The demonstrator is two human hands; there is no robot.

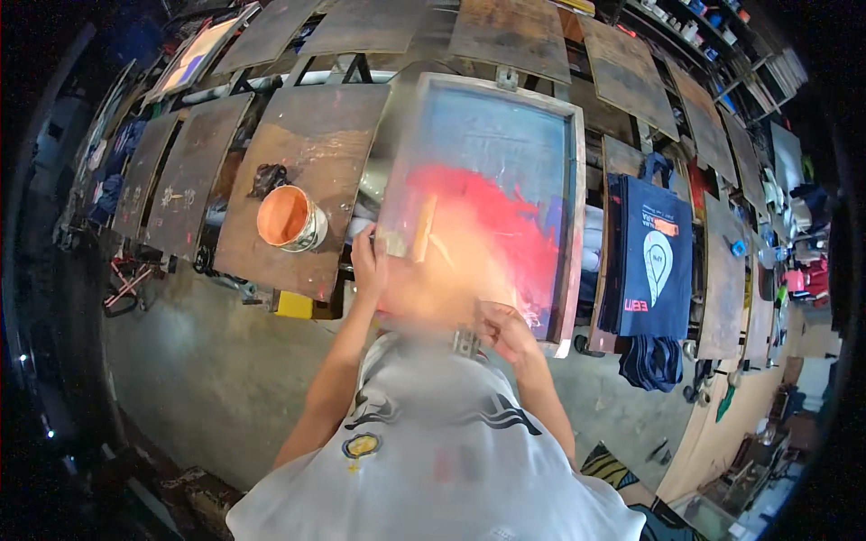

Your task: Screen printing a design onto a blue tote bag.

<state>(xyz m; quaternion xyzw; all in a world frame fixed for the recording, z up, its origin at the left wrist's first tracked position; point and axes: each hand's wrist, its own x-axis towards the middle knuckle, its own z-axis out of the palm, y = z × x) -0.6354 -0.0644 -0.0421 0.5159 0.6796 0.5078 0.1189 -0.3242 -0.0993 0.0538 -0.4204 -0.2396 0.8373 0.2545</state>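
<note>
A wooden-edged screen printing frame lies in front of me, its blue mesh smeared with red and orange ink. My left hand is at the frame's left edge, its fingers bent around that side. At the near edge my right hand has its fingers curled over the rim, beside a small metal clamp. A light-coloured squeegee rests on the inked mesh. Blur covers the middle of the frame and its near left corner, so the fingertips are partly hidden.
Left of the frame, an orange-filled ink bucket and a crumpled black rag sit on a brown printing board. On the right, printed dark blue cloth bags lie stacked on another board. More boards surround these, with shelves behind.
</note>
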